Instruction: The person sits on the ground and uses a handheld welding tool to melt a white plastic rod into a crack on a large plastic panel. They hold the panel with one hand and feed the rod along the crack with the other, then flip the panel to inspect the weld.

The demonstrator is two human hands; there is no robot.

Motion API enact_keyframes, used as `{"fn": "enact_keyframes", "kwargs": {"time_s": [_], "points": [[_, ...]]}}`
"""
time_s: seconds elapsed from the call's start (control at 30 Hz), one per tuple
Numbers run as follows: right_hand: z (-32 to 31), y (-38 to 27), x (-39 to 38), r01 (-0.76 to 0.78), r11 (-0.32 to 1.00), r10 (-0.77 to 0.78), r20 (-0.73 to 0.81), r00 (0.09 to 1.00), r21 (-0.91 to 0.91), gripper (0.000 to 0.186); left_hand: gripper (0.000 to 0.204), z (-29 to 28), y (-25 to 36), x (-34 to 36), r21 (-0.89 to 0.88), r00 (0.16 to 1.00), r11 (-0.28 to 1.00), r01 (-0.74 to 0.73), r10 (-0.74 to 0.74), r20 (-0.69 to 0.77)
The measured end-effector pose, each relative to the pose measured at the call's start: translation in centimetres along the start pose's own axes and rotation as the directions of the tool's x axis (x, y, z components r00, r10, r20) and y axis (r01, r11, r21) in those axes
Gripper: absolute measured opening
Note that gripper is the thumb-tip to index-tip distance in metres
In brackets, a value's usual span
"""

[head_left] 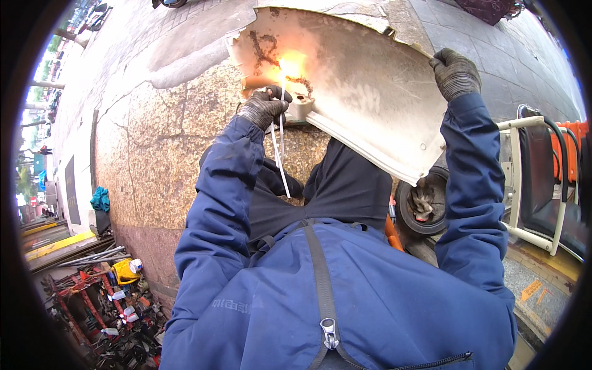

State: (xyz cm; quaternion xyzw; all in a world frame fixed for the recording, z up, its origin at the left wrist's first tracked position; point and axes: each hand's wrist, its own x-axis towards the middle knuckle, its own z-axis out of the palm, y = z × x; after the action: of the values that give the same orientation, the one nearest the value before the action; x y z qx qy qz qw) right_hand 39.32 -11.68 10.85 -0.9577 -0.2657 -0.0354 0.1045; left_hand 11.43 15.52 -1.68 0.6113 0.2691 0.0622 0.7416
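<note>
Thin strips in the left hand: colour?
White. The strips show best in the head view, hanging below the left hand.

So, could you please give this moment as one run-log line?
left grip: holding thin white strips | right grip: holding pale panel at upper-right edge | orange glow: at panel, near strips' upper end

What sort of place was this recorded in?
Probably an outdoor, street-side repair spot: there is grey paving, a clutter of tools and parts, and a brown-marked pale panel with a bright flame at it.
</note>
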Motion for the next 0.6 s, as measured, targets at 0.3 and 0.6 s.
{"fn": "enact_keyframes", "kwargs": {"time_s": [0.3, 0.6], "points": [[0.4, 0.5, -0.6, 0.009, 1.0, -0.009, 0.023, 1.0, 0.009, 0.025, 0.016, 0.1, 0.2, 0.2, 0.041, 0.999, 0.998, 0.037, -0.036, -0.019], [0.9, 1.0, -1.3, -0.009, 0.999, 0.008, 0.025, 1.0, 0.046, 0.024, 0.017, 0.1, 0.4, 0.4, 0.081, 0.997, 0.995, 0.059, -0.055, -0.059]]}}
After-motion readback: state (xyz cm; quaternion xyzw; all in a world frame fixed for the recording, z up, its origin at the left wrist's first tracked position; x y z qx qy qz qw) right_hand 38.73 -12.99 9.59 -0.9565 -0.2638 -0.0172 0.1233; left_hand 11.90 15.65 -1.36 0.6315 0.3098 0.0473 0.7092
